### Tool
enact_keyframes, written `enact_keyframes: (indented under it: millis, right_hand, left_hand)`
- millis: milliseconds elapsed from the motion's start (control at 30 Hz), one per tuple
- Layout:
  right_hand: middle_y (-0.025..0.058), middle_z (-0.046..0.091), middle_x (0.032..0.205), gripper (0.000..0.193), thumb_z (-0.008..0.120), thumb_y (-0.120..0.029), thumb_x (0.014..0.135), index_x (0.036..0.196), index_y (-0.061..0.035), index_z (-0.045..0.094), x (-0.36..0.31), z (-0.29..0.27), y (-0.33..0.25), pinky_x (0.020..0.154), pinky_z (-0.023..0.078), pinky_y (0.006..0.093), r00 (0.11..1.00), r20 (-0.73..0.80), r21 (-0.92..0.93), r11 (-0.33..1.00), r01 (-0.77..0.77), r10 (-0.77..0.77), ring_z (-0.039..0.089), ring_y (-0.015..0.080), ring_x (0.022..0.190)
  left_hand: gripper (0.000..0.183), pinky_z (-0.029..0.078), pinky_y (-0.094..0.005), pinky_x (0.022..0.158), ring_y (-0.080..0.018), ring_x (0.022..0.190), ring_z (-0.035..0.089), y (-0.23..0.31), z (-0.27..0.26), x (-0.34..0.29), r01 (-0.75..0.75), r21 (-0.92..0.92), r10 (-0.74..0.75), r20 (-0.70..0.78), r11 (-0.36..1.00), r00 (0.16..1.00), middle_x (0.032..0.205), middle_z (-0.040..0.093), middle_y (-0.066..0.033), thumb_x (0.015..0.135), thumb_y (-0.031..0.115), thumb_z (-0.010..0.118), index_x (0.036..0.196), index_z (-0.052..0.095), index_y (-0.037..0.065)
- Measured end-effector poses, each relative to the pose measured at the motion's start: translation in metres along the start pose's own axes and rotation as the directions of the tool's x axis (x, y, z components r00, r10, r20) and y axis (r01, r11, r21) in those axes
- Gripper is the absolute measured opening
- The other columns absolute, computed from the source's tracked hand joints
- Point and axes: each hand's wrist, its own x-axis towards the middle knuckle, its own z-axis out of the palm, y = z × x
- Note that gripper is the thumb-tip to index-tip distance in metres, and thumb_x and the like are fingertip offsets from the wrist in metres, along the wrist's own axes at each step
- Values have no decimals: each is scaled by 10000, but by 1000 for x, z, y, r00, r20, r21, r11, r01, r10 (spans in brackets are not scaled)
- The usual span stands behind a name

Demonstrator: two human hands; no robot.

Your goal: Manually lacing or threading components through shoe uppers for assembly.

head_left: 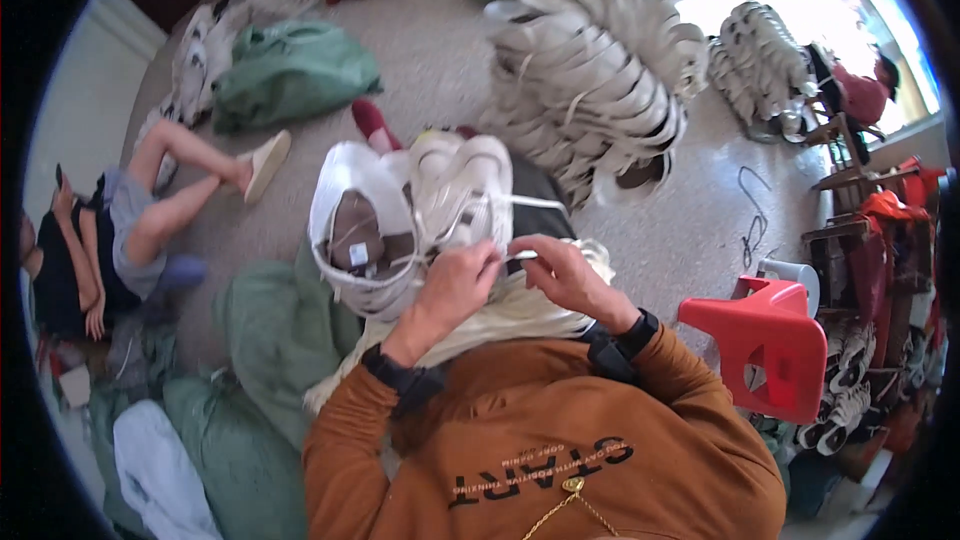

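Note:
In front of me lies a pair of off-white sneakers (478,175), toes pointing away. A flat white shoelace end sticks out to the right from one of them. My left hand (455,290) is closed in a pinch at the near part of that sneaker, on the lace. My right hand (572,280), just to the right, pinches a white shoelace (522,255) between thumb and forefinger. Under both hands, a bundle of cream shoelaces (520,310) lies across my lap. Close on the left stands a stack of white shoe uppers (335,185) with a brown-grey lining.
Long rows of stacked shoe uppers (590,90) cover the floor ahead. A red plastic stool (765,345) stands right. Green sacks (295,75) lie ahead left, with more beside me. A person (90,240) sits at left, legs stretched inward; others sit farther off.

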Motion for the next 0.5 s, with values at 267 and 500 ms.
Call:
enact_keyframes:
  millis: [267,500]
  right_hand:
    - [152,656,848,130,617,-28,911,1028,8,659,19,18,10,672,529,355,998,54,68,997,34,-38,671,258,738]
    - [92,652,823,71,618,-38,931,972,16,638,23,14,33,589,510,292,988,-154,88,996,-20,33,649,167,661]
  left_hand:
    - [104,508,-422,659,-380,796,668,-8,-2,-5,26,-123,-25,6,992,1000,842,669,-178,899,79,648,965,593,20]
    - [132,510,-431,715,-363,838,646,-16,-23,26,-63,149,87,-162,987,983,891,644,-176,882,78,654,992,608,22]
